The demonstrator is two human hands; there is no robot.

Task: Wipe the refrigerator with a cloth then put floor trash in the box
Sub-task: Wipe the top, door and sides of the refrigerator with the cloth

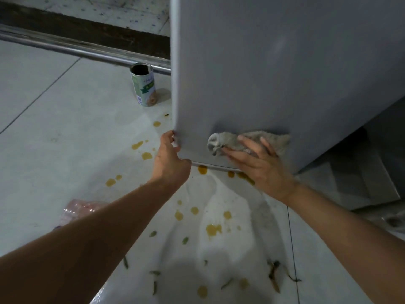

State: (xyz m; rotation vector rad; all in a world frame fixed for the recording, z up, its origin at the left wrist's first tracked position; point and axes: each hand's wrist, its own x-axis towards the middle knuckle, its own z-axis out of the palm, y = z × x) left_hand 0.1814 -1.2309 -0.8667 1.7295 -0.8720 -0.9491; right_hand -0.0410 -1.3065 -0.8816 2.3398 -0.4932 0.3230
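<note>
The grey refrigerator door (pixel 274 62) fills the upper right of the head view. My right hand (pixel 258 165) presses a grey cloth (pixel 234 140) flat against the door's lower part, fingers spread over it. My left hand (pixel 169 159) grips the door's lower left corner edge, fingers curled round it. On the floor lie an open green and white can (pixel 143 86) standing upright, a crumpled pink plastic wrapper (pixel 76 210) partly hidden by my left forearm, and several green leaf scraps (pixel 185 240). No box is in view.
Yellow-brown liquid spots (pixel 212 229) dot the white tiled floor (pixel 54 139) below the door. A metal rail (pixel 76 48) runs along the far wall. The refrigerator's dark lower body (pixel 368 172) stands at the right.
</note>
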